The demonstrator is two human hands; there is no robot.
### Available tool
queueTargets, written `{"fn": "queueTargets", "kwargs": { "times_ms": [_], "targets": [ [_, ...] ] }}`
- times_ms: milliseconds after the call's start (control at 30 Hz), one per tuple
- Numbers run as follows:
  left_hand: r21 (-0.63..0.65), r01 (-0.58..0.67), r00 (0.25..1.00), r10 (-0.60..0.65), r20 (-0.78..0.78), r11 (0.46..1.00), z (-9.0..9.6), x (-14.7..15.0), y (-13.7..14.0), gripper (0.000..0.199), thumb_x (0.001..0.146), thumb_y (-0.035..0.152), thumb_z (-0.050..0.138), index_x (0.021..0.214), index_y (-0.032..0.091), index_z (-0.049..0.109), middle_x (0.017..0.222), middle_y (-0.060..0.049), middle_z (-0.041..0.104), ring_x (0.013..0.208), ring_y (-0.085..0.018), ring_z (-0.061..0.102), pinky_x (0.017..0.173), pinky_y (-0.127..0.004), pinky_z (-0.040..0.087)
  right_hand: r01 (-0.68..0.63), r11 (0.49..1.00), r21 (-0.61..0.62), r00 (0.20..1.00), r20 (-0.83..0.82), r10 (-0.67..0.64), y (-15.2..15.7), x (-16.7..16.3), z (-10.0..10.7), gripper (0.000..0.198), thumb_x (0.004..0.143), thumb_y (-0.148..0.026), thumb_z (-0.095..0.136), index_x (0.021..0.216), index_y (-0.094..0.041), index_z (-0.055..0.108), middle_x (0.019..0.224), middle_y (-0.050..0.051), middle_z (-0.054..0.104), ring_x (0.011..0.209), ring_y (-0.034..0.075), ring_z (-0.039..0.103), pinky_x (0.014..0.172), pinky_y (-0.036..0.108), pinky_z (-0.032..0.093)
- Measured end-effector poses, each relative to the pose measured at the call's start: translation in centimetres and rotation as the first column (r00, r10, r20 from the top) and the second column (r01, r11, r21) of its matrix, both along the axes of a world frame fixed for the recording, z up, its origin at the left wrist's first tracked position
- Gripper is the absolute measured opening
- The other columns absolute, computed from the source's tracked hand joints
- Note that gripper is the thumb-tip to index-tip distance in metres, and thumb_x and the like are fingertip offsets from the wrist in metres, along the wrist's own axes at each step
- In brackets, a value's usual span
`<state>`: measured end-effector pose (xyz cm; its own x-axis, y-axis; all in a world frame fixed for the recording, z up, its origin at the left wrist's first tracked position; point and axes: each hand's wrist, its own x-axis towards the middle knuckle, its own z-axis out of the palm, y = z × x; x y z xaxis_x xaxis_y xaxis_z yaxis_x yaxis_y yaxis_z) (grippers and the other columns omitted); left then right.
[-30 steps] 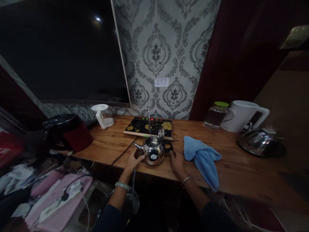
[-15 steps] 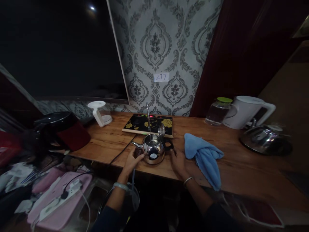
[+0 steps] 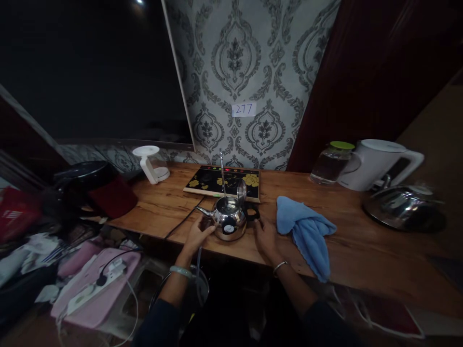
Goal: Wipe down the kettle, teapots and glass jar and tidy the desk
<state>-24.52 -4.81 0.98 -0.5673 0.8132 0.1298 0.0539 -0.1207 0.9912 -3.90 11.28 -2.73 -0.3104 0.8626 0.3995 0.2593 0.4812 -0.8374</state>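
A small shiny steel kettle (image 3: 231,230) with a black handle (image 3: 252,212) stands upright near the counter's front edge, its lid (image 3: 242,190) tipped up on the hinge. My left hand (image 3: 197,236) is at its left side below the spout, thumb and fingers apart, the thumb at or very near the steel. Close by the handle on the other side is my right hand (image 3: 265,236), fingers stretched and not wrapped round it. Behind the kettle, a thin metal tap (image 3: 222,166) rises from a black flowered electric plate (image 3: 206,179) and points down toward the open kettle.
A blue cloth (image 3: 306,226) lies to the right. Farther right are a green-lidded glass jug (image 3: 327,166), a white pitcher (image 3: 374,161) and another steel kettle (image 3: 403,207). A white-handled holder (image 3: 149,166) and a red-black appliance (image 3: 104,193) stand left. A power strip (image 3: 96,286) lies lower left.
The whole view has shifted slightly. The kettle stays in its place, and both hands keep nearly the same positions beside it.
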Motion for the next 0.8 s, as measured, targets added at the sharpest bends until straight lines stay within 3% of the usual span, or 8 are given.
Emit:
{"fn": "queueTargets", "kwargs": {
  "times_ms": [467,800],
  "targets": [
    [0.024,0.015,0.999,-0.016,0.032,1.000,0.26,0.33,-0.01,0.065,0.063,0.048,0.090,0.117,0.018,0.068,0.119,-0.012,0.075,0.115,-0.031,0.070,0.109,-0.046,0.050,-0.013,1.000,-0.021,0.999,-0.035,0.012,-0.13,0.02,0.19,0.048,0.095,-0.046,0.044,0.116,-0.015,0.073,0.113,0.017,0.077,0.102,0.031,0.070,0.092,0.043,0.053],
    [0.013,-0.006,1.000,0.006,0.023,1.000,0.11,0.18,0.11,0.063,0.060,0.050,0.091,0.111,0.019,0.070,0.109,-0.010,0.077,0.108,-0.030,0.072,0.105,-0.046,0.052,-0.056,0.997,-0.054,0.997,-0.055,0.053,-0.49,0.28,0.87,0.050,0.097,-0.048,0.043,0.116,-0.013,0.073,0.113,0.018,0.077,0.102,0.031,0.070,0.093,0.045,0.053]
  ]
}}
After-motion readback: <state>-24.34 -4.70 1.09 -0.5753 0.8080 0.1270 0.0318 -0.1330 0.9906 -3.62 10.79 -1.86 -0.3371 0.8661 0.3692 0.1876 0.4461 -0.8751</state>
